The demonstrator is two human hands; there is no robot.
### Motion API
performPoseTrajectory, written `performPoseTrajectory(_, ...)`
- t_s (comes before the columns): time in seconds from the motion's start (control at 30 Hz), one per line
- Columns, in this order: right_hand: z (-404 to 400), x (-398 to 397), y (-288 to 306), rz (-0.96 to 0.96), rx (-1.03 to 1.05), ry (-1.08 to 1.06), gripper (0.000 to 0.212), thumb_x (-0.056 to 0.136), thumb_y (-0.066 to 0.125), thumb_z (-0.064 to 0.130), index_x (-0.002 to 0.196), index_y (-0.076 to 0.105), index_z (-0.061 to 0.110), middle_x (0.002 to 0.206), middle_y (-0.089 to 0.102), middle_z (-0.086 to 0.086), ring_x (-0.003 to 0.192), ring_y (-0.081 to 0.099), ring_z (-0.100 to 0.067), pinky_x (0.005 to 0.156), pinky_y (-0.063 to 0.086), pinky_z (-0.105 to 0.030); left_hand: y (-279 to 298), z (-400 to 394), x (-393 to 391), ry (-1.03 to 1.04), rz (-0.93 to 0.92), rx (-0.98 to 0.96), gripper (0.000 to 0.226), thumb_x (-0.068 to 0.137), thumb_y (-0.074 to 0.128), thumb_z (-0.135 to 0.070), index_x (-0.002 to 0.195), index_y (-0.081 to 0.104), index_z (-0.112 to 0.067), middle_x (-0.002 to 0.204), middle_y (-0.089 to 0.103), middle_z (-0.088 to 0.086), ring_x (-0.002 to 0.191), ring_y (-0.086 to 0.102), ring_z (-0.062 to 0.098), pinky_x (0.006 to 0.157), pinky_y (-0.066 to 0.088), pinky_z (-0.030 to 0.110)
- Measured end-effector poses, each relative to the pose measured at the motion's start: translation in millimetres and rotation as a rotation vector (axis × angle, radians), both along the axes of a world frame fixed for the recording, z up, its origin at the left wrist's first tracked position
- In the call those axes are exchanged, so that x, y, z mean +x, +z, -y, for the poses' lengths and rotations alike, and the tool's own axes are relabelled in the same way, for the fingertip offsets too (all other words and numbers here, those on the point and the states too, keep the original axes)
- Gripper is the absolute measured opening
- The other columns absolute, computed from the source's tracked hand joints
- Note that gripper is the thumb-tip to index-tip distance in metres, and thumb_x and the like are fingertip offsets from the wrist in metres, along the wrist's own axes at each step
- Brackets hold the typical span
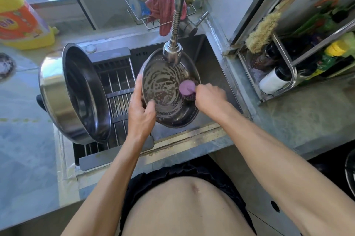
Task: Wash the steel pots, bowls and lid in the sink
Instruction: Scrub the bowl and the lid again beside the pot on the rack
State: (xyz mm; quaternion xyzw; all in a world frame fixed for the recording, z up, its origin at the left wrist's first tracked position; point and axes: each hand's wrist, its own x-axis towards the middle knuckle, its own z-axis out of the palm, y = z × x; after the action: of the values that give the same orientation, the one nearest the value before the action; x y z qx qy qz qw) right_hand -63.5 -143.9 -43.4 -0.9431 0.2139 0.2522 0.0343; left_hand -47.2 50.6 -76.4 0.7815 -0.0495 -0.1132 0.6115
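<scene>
One steel pot (pixel 76 93) and one soapy lid (pixel 165 89) were present. Left hand (pixel 141 112) gripped the lid's rim; right hand (pixel 210 97) clasped one scrubber (pixel 187 87) against it.

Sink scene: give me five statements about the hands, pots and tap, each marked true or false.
1. The left hand grips the rim of the soapy lid. True.
2. The right hand is empty. False: it holds a pink scrubber against the lid.
3. The big pot stands upright. False: it lies on its side on the drain rack.
4. The tap hangs above the lid. True.
5. The pink cloth lies in the sink. False: it hangs on the wire caddy.
</scene>
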Motion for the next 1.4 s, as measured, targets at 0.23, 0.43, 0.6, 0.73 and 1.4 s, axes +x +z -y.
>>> performPoseTrajectory(0.23,-13.6,9.4,13.8,0.161,0.571,0.288,0.051,0.1,0.048,0.013,0.139,0.049,0.046,0.11,0.066,0.01,0.073,0.059,-0.007,0.063,0.049,-0.02,3.0,7.4,14.9,0.042,-0.072,-0.105,0.066,0.1,0.044,0.003,0.159,0.032,-0.025,0.141,0.056,-0.003,0.123,0.061,0.009,0.105,0.053,0.039)
performPoseTrajectory(0.43,12.7,4.7,16.7,0.025,-0.007,0.046,0.041,0.093,0.047,0.011,0.131,0.058,0.018,0.121,0.064,-0.015,0.107,0.063,-0.036,0.084,0.049,-0.039,7.0,-5.2,16.8,0.05,-0.041,-0.092,0.062,0.102,0.045,-0.001,0.156,0.038,-0.032,0.139,0.056,-0.011,0.125,0.058,0.002,0.096,0.057,0.027)
performPoseTrajectory(0.6,-25.2,12.2,21.9,0.193,0.561,0.074,0.045,0.098,0.047,0.012,0.137,0.056,0.032,0.109,0.067,-0.006,0.084,0.061,-0.02,0.066,0.046,-0.026,8.8,7.8,17.4,0.046,-0.022,-0.076,0.063,0.1,0.044,0.0,0.158,0.035,-0.025,0.147,0.054,-0.002,0.131,0.055,0.007,0.112,0.048,0.041)
performPoseTrajectory(0.73,-8.0,0.2,23.6,-0.086,0.484,0.156,0.027,0.099,0.046,0.013,0.108,0.069,0.021,0.086,0.064,-0.004,0.073,0.06,-0.021,0.051,0.042,-0.023,11.9,-2.9,26.9,0.18,-0.018,-0.033,0.063,0.102,0.042,-0.001,0.158,0.033,-0.026,0.145,0.053,-0.005,0.126,0.055,-0.001,0.107,0.05,0.029)
performPoseTrajectory(1.4,-5.0,-8.7,25.1,0.236,0.119,-0.066,0.04,0.097,0.044,0.007,0.135,0.053,0.016,0.114,0.065,-0.014,0.098,0.065,-0.034,0.076,0.052,-0.04,4.3,11.3,3.3,0.105,-0.066,-0.094,0.063,0.102,0.046,-0.006,0.159,0.032,-0.032,0.151,0.05,-0.004,0.136,0.052,0.011,0.11,0.05,0.043)
